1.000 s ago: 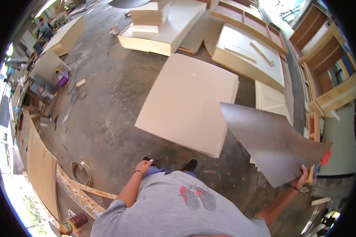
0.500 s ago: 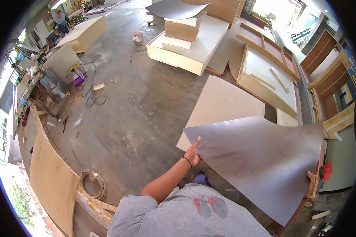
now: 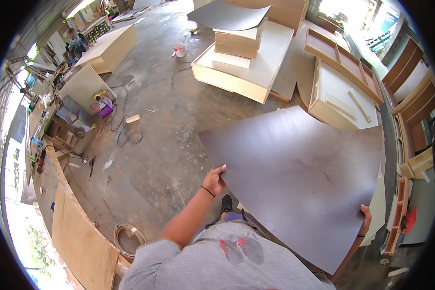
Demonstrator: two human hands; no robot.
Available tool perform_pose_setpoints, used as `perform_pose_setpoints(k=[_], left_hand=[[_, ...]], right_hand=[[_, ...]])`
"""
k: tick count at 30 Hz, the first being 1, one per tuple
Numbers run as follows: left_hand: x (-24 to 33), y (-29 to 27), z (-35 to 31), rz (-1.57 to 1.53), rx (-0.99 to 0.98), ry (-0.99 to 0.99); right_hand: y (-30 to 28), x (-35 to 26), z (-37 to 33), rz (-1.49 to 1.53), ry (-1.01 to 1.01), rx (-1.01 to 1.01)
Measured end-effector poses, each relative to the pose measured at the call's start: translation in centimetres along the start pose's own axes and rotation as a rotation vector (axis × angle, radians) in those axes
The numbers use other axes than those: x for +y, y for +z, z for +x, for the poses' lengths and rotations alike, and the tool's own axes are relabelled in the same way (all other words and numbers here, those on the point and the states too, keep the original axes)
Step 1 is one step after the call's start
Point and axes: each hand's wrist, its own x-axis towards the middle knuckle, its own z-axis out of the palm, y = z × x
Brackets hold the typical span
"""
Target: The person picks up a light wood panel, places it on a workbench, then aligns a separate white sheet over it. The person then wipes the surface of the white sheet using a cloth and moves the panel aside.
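Note:
A large, thin grey-brown laminate sheet (image 3: 299, 179) is held out before me, its surface glossy and slightly bowed. My left hand (image 3: 213, 181) is closed on its left edge, thumb on top and the other fingers mostly hidden beneath. On the right edge, near the lower corner, my right hand (image 3: 366, 220) grips it, with the thumb showing above. Under the sheet lies a pale board (image 3: 374, 212), mostly covered, with a strip showing at the right.
Ahead, a low pale cabinet (image 3: 232, 82) carries stacked boxes and a curved dark sheet (image 3: 229, 14). Further right lies a white-topped cabinet (image 3: 343, 99). Cables (image 3: 125, 130) and a hose coil (image 3: 129, 239) lie on the floor at left. A person (image 3: 76, 43) is at the far left.
The laminate sheet and both hands have moved forward and to the left. It now covers most of the pale board that showed beyond it. My view has also shifted slightly.

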Motion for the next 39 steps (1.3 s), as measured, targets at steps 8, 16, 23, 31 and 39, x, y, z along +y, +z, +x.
perform_pose_setpoints(k=[8,16,23,31,39], left_hand=[[10.4,4.4,5.7,0.014,-0.124,0.123],[21.3,8.5,16.4,0.000,-0.345,0.141],[33.8,10.9,24.5,-0.046,-0.414,0.190],[41.4,12.9,35.2,-0.176,-0.449,0.263],[47.1,14.8,49.1,-0.269,-0.347,0.384]], right_hand=[[10.3,-0.1,4.1,0.124,-0.040,0.012],[25.2,-2.4,7.8,0.112,0.047,0.028],[37.3,-3.0,15.1,0.063,-0.247,0.188],[51.1,-6.2,27.4,0.118,-0.306,0.078],[58.0,-8.7,49.6,-0.190,-0.304,-0.201]])
